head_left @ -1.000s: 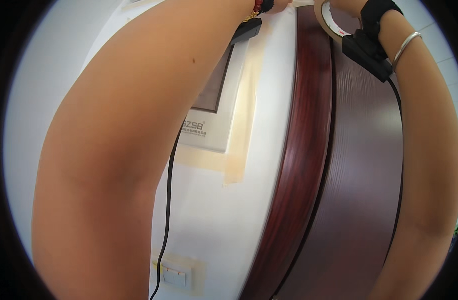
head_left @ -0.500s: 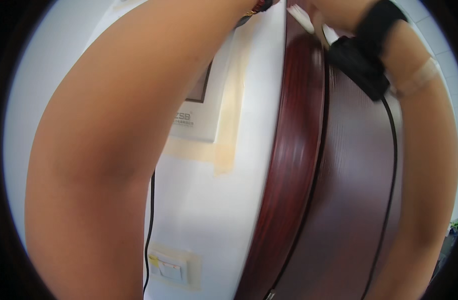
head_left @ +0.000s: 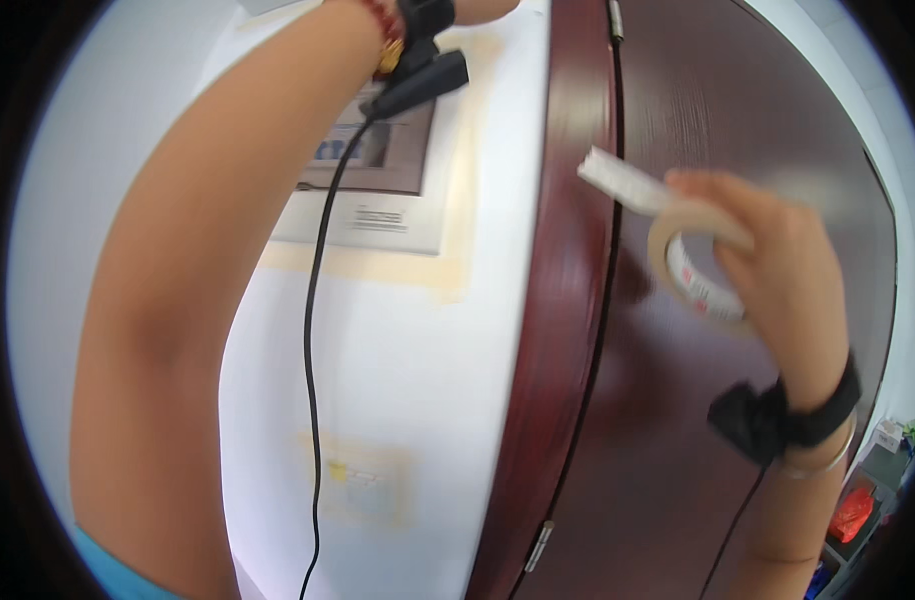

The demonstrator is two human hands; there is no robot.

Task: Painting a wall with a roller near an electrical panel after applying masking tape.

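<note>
OK, you've got the tape roll [head_left: 663, 245] right of centre in the frame, in your R hand [head_left: 778, 270]: fingers closed round the roll's right-hand side, ring facing the cam, bit blurry. A pale strip [head_left: 623, 182] sticks out from the top of the roll toward upper left, its ragged end in front of the dark red door trim [head_left: 578, 110]; can't tell if it's touching. Brown door [head_left: 698, 100] fills the area behind the roll, w/ a hinge [head_left: 540, 547] at bottom centre.

Your L hand [head_left: 486, 8] is up at the top edge, mostly cut off, so can't tell if it's gripping anything or loose. L wrist, upper left of centre: red bracelet [head_left: 383, 25] plus a black box [head_left: 418, 88], w/ a black cord [head_left: 313, 330] hanging down to the bottom edge. R wrist, lower right: black strap [head_left: 828, 410] & silver bangle [head_left: 828, 465].

Nearest your L arm, upper left of centre, is the wall panel [head_left: 353, 215], partly behind the arm, w/ masking tape [head_left: 363, 262] along its bottom and right sides. Below, lower left of centre, there's a wall switch [head_left: 366, 487], v. blurry, tape round it too. Far lower right: shelf w/ a red bag [head_left: 852, 513].
</note>
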